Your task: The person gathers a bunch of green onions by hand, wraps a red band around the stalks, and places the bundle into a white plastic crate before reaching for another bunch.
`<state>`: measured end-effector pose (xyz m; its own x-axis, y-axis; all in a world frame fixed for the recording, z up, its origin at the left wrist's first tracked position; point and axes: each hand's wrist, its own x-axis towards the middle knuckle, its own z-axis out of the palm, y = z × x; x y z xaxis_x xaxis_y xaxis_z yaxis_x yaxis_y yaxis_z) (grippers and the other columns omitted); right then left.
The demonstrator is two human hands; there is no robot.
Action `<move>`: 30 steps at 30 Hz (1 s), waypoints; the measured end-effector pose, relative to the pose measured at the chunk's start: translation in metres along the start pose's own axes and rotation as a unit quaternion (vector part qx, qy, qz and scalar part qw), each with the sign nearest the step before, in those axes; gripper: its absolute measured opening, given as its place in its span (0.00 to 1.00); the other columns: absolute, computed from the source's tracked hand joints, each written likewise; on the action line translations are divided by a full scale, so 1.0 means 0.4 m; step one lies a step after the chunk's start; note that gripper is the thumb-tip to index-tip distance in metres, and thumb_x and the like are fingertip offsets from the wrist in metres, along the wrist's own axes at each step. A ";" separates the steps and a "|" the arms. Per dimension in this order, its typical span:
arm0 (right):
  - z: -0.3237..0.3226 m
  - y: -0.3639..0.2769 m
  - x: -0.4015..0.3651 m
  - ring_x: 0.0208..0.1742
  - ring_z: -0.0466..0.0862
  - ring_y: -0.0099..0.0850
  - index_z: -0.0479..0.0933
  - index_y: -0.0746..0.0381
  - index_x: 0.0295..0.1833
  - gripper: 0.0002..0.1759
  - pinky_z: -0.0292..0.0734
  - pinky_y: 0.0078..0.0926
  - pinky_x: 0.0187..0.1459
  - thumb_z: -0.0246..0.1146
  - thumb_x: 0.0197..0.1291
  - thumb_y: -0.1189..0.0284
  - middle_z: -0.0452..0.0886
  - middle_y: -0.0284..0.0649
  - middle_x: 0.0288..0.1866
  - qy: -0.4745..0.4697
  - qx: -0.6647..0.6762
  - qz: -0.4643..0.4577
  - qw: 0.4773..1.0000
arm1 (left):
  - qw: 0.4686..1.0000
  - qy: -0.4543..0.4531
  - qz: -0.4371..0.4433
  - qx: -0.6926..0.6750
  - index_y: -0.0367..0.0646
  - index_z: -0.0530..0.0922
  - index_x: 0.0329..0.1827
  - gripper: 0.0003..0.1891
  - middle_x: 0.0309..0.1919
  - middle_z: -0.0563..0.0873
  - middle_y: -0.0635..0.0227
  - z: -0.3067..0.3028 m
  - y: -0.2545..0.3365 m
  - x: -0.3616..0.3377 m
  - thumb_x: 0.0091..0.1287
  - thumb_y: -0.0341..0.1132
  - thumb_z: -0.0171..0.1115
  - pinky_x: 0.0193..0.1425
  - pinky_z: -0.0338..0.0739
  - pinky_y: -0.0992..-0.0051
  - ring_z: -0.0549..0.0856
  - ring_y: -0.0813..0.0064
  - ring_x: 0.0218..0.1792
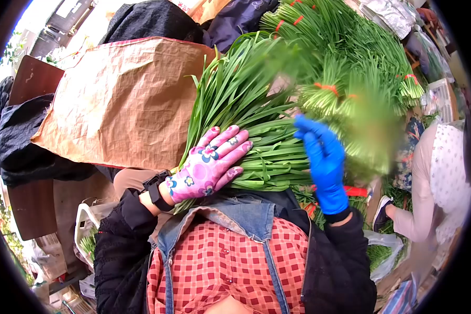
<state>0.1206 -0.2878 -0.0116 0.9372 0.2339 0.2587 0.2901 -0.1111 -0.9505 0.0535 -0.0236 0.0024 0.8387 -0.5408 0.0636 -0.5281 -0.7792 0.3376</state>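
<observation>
My left hand [210, 163], in a pink flowered glove, lies flat with spread fingers on a loose heap of long green garlic chives [277, 157] in my lap. My right hand [322, 157], in a blue glove, is raised at the right edge of the heap. Its fingers are partly bent and a little apart, and I see nothing held in them. Just right of it, a green bunch of chives [374, 138] is smeared by motion, apart from the blue fingers. Beyond it lie several chive bundles [324, 94] tied with red bands.
A large brown woven sack [131, 99] spreads out at the left. Dark cloth [23, 138] lies beside it. A white basket [89, 230] with greens stands at lower left. Another person [434, 178] sits at the right, near a plastic bag [384, 251] of greens.
</observation>
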 end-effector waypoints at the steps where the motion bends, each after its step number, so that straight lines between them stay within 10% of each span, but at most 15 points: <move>1: -0.016 -0.007 0.030 0.48 0.86 0.28 0.79 0.64 0.60 0.16 0.80 0.26 0.49 0.62 0.68 0.75 0.86 0.43 0.53 0.002 -0.002 0.000 1.000 | 1.000 0.000 0.003 -0.001 0.42 0.70 0.72 0.27 0.75 0.67 0.58 0.000 -0.001 0.002 0.73 0.43 0.56 0.79 0.52 0.53 0.63 0.59 0.77; 13: 0.050 0.052 0.272 0.37 0.87 0.39 0.83 0.60 0.50 0.14 0.82 0.33 0.41 0.68 0.63 0.64 0.86 0.46 0.40 0.036 -0.295 -0.160 0.941 | 1.000 -0.009 0.018 -0.012 0.42 0.70 0.72 0.27 0.74 0.70 0.59 0.001 0.005 0.019 0.72 0.42 0.57 0.79 0.54 0.53 0.64 0.58 0.77; 19: -0.078 0.019 0.262 0.32 0.83 0.18 0.83 0.64 0.42 0.11 0.78 0.17 0.34 0.57 0.71 0.70 0.86 0.35 0.34 0.091 -0.027 0.030 0.995 | 0.998 -0.005 0.046 -0.049 0.44 0.72 0.71 0.26 0.71 0.73 0.61 0.017 -0.017 0.015 0.72 0.42 0.58 0.78 0.57 0.54 0.69 0.60 0.74; 24: -0.197 -0.042 0.194 0.32 0.83 0.24 0.83 0.64 0.48 0.16 0.78 0.23 0.36 0.65 0.67 0.62 0.85 0.38 0.31 -0.231 -0.305 0.282 0.880 | 0.997 0.005 0.058 -0.060 0.44 0.73 0.70 0.25 0.69 0.76 0.61 0.024 -0.015 0.019 0.72 0.41 0.58 0.77 0.59 0.53 0.72 0.60 0.72; 26: -0.170 -0.070 0.165 0.32 0.84 0.27 0.84 0.62 0.47 0.21 0.80 0.28 0.39 0.69 0.61 0.56 0.85 0.39 0.32 -0.167 -0.407 0.028 0.897 | 0.996 0.007 0.065 -0.063 0.44 0.73 0.69 0.24 0.69 0.76 0.61 0.023 -0.008 0.027 0.71 0.41 0.59 0.77 0.60 0.53 0.73 0.60 0.71; 30: -0.069 0.010 0.196 0.34 0.85 0.31 0.86 0.60 0.43 0.20 0.80 0.30 0.41 0.70 0.59 0.54 0.86 0.39 0.33 -0.154 -0.143 0.049 0.976 | 0.995 0.015 0.080 -0.054 0.44 0.74 0.69 0.24 0.68 0.77 0.61 0.027 0.000 0.034 0.71 0.40 0.59 0.76 0.62 0.54 0.74 0.60 0.70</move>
<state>0.2004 -0.2965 0.0095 0.8729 0.4839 0.0630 0.2859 -0.4027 -0.8695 0.0635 -0.0345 -0.0069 0.7496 -0.6441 0.1523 -0.6392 -0.6448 0.4192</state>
